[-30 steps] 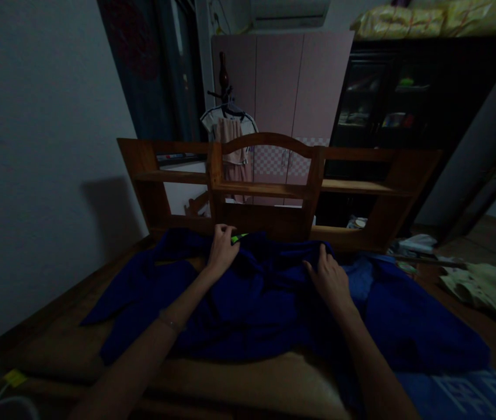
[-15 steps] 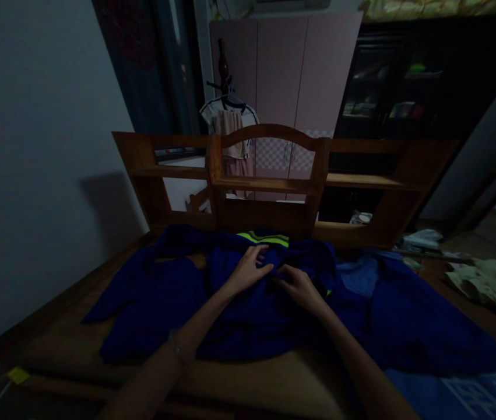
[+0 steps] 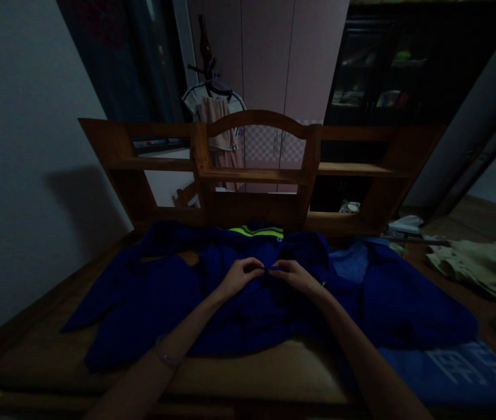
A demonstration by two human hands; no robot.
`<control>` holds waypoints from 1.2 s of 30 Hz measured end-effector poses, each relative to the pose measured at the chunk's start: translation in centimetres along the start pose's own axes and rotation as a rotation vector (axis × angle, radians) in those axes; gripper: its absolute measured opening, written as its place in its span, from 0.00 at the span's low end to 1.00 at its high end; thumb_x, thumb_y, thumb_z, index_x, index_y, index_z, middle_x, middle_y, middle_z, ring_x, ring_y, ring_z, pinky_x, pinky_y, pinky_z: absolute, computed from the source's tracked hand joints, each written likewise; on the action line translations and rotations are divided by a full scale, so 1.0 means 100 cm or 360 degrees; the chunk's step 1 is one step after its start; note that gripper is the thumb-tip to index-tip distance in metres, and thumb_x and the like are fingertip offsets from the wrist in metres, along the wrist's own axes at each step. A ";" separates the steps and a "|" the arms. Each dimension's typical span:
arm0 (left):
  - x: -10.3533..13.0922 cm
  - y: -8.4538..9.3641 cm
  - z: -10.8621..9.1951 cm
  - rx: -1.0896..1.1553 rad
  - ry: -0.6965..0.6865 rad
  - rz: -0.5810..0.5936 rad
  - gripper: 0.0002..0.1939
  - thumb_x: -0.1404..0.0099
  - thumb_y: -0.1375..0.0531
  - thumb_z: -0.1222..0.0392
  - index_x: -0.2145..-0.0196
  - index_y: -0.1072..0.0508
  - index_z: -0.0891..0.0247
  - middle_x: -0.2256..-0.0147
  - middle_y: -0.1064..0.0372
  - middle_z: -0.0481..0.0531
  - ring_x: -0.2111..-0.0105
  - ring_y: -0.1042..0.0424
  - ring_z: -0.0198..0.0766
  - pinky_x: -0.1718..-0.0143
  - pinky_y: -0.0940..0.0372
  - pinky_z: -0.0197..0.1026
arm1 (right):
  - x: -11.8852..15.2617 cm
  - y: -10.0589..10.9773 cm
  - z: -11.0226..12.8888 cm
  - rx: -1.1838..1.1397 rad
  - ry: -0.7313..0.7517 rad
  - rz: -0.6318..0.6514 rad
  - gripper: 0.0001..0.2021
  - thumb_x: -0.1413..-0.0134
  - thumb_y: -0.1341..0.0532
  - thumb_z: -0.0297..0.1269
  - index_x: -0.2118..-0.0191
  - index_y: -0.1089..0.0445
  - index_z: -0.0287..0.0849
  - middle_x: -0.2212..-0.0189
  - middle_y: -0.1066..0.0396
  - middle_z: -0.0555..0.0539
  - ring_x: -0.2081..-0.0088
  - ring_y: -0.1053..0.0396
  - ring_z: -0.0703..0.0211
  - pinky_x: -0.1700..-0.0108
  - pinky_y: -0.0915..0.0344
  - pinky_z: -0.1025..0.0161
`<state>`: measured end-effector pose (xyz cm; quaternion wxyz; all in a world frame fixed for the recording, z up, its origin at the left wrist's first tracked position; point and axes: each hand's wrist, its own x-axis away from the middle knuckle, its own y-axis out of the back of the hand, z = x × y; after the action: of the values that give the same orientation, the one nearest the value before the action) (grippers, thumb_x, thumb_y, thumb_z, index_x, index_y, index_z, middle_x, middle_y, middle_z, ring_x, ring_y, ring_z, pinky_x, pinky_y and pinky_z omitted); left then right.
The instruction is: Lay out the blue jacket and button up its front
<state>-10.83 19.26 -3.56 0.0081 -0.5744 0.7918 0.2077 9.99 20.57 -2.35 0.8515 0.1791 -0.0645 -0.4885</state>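
Observation:
A dark blue garment (image 3: 248, 321) with a yellow-green reflective stripe (image 3: 259, 232) lies spread over a wooden surface, its sleeves out to the sides. Near its middle, my left hand (image 3: 241, 275) pinches the fabric between thumb and fingers. My right hand (image 3: 295, 275) pinches the fabric just beside it, the fingertips of both hands almost meeting. A small round fastener (image 3: 280, 239) shows near the stripe. The bit of cloth between the fingertips is dark and hard to make out.
Behind the garment stands a wooden shelf headboard (image 3: 252, 174). A lighter blue cloth with pale characters (image 3: 453, 364) lies at the lower right. Pale folded cloth (image 3: 484, 268) is farther right. Clothes hang on a rack (image 3: 206, 52). A white wall (image 3: 20, 175) borders the left.
My left hand has come down from near the stripe and closed on the fabric. My right hand has closed beside it. The view has shifted slightly.

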 end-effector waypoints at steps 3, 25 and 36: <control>0.002 -0.001 -0.001 -0.0020 -0.0057 -0.0063 0.15 0.42 0.40 0.51 0.63 0.27 0.66 0.64 0.30 0.53 0.62 0.32 0.38 0.58 0.40 0.36 | 0.002 -0.001 0.001 0.0005 0.0006 0.0027 0.22 0.53 0.38 0.49 0.59 0.31 0.34 0.63 0.32 0.46 0.63 0.35 0.61 0.60 0.41 0.66; 0.011 0.006 -0.017 0.0005 -0.0054 0.0156 0.18 0.43 0.39 0.50 0.61 0.30 0.67 0.64 0.33 0.53 0.63 0.34 0.37 0.61 0.41 0.35 | 0.012 0.000 0.024 -0.0077 0.0009 0.0105 0.18 0.53 0.36 0.46 0.61 0.30 0.35 0.66 0.33 0.49 0.64 0.37 0.65 0.61 0.44 0.70; 0.014 -0.005 -0.021 -0.0114 -0.0151 -0.0317 0.12 0.39 0.42 0.55 0.62 0.32 0.66 0.64 0.33 0.50 0.64 0.32 0.33 0.61 0.39 0.34 | 0.017 -0.007 0.028 0.0387 0.0423 -0.0134 0.14 0.44 0.43 0.46 0.62 0.30 0.39 0.65 0.31 0.50 0.62 0.33 0.61 0.60 0.40 0.67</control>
<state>-10.34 17.16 -2.20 0.0456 -0.6397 0.7215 0.2609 9.53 18.16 -0.14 0.8034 0.3462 -0.0024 -0.4845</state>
